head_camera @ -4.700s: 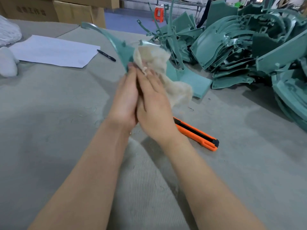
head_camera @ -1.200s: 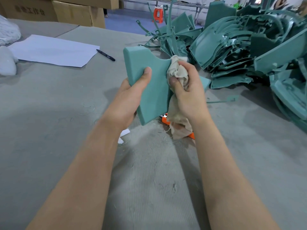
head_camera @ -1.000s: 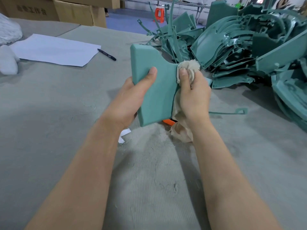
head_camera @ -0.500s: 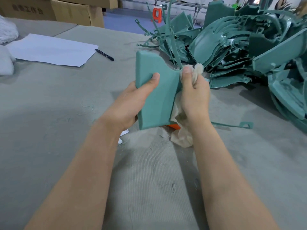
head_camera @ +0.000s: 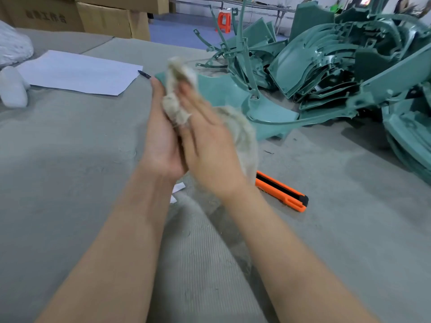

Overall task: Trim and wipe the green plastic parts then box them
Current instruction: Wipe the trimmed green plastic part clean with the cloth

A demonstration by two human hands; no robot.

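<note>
Grey bench [head_camera: 70,159] lies under us; our left grip [head_camera: 163,141] and right grip [head_camera: 210,150], fingers straight, sandwich the rag [head_camera: 177,89] and green part [head_camera: 217,89] above it. With nothing clasped, we judge a hard wipe could shoot the part out toward the orange knife [head_camera: 279,194].

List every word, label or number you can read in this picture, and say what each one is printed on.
cardboard box: one row of dark Chinese characters on its side, too blurred to quote with certainty.
white paper sheet: no writing visible.
orange utility knife: no readable label.
green plastic parts: no readable markings.
</note>
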